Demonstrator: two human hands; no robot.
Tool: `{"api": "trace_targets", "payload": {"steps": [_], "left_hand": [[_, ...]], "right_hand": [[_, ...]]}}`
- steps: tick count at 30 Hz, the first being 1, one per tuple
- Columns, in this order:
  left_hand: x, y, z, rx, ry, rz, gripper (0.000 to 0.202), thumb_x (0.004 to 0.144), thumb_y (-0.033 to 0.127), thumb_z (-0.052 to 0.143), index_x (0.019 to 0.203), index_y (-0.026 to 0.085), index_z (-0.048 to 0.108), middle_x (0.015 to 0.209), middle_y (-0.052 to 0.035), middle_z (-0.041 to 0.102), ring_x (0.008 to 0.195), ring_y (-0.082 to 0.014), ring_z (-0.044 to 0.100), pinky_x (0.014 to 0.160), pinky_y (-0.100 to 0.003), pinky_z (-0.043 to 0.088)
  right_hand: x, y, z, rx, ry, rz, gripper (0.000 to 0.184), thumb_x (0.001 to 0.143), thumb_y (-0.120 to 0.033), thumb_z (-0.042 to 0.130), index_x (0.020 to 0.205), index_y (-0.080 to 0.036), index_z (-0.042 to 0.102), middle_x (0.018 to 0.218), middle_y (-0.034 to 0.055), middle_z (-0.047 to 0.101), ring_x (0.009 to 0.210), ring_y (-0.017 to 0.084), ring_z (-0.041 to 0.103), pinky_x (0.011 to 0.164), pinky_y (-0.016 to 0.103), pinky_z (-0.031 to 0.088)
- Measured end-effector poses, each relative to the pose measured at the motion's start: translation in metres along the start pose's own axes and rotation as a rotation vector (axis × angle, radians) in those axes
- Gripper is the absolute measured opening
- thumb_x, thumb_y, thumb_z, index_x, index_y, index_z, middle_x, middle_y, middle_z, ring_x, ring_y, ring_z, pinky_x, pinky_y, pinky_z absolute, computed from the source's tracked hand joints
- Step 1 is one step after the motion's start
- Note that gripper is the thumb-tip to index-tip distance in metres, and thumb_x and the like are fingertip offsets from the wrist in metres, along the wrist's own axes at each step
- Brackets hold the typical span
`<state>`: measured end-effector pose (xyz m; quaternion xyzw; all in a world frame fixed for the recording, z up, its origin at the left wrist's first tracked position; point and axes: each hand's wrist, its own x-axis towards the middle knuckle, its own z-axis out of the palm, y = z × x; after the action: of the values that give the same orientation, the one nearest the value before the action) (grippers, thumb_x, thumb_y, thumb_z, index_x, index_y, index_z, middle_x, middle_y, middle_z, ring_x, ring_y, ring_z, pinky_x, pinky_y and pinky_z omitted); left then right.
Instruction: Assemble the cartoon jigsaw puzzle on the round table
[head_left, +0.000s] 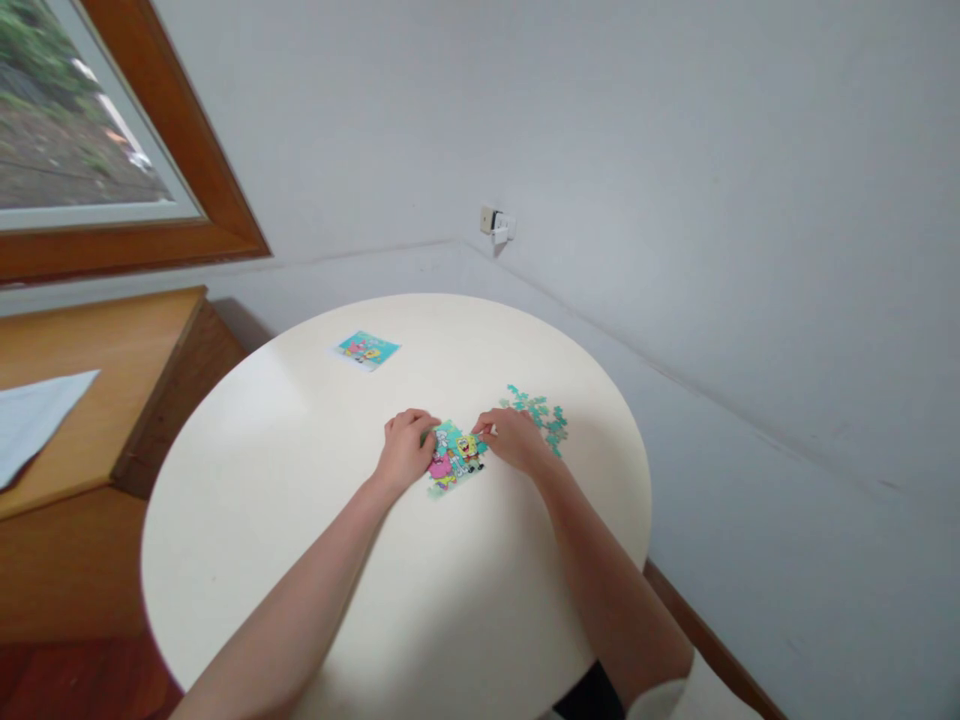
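Observation:
A partly joined jigsaw puzzle [452,460] lies flat on the round white table [300,520], with a yellow and a pink cartoon figure on a teal ground. My left hand [407,448] rests against its left edge, fingers curled and thumb on the border. At its right edge, thumb and fingertips of my right hand [516,437] pinch together at a small jigsaw piece, mostly hidden by the fingers. Just past the right hand lie several loose teal jigsaw pieces [556,428], some covered by that hand.
A picture card [366,350] with similar cartoon figures lies toward the table's far left. Beyond the table, a wooden desk [135,330] holds a white sheet [37,415]. White walls meet behind, with a plug in a wall socket [499,225]. A wood-framed window [225,225] is upper left.

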<state>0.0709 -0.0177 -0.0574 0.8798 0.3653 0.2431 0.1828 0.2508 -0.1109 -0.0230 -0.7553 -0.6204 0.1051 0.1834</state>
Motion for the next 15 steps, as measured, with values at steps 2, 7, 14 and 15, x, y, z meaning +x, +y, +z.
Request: {"api": "trace_targets", "payload": {"steps": [2, 7, 14, 15], "left_hand": [[0.0, 0.0003, -0.0004, 0.003, -0.002, -0.001, 0.03, 0.078, 0.017, 0.048, 0.098, 0.023, 0.069, 0.108, -0.006, 0.064, 0.106, -0.023, 0.056, 0.096, -0.045, 0.04], [-0.0002, 0.0006, -0.0007, 0.002, -0.004, -0.004, 0.03, 0.078, 0.017, 0.048, 0.099, 0.023, 0.069, 0.109, -0.0064, 0.064, 0.107, -0.0235, 0.055, 0.098, -0.046, 0.039], [0.0004, -0.0008, 0.0008, -0.007, 0.002, 0.003, 0.031, 0.077, 0.015, 0.048, 0.098, 0.021, 0.069, 0.107, -0.0066, 0.065, 0.106, -0.0235, 0.056, 0.097, -0.046, 0.04], [0.0005, -0.001, 0.0009, -0.007, 0.002, 0.007, 0.031, 0.077, 0.015, 0.048, 0.098, 0.021, 0.069, 0.107, -0.0064, 0.065, 0.106, -0.0234, 0.056, 0.097, -0.046, 0.04]], "right_hand": [[0.0007, 0.0004, 0.0019, 0.024, 0.015, -0.034, 0.019, 0.078, -0.012, 0.057, 0.079, -0.025, 0.072, 0.084, 0.0024, 0.071, 0.081, 0.017, 0.06, 0.079, 0.029, 0.038], [0.005, 0.0004, 0.0043, 0.153, 0.243, -0.06, 0.018, 0.081, -0.012, 0.053, 0.082, -0.019, 0.07, 0.085, 0.0054, 0.068, 0.076, 0.015, 0.059, 0.075, 0.025, 0.041], [0.0043, 0.0055, 0.0077, 0.071, 0.037, -0.053, 0.018, 0.076, -0.009, 0.053, 0.073, -0.019, 0.067, 0.076, 0.0018, 0.068, 0.074, 0.014, 0.059, 0.072, 0.025, 0.04], [0.0044, 0.0058, 0.0085, 0.063, 0.042, -0.057, 0.018, 0.076, -0.009, 0.053, 0.074, -0.019, 0.067, 0.077, 0.0022, 0.068, 0.075, 0.015, 0.059, 0.074, 0.025, 0.04]]}}
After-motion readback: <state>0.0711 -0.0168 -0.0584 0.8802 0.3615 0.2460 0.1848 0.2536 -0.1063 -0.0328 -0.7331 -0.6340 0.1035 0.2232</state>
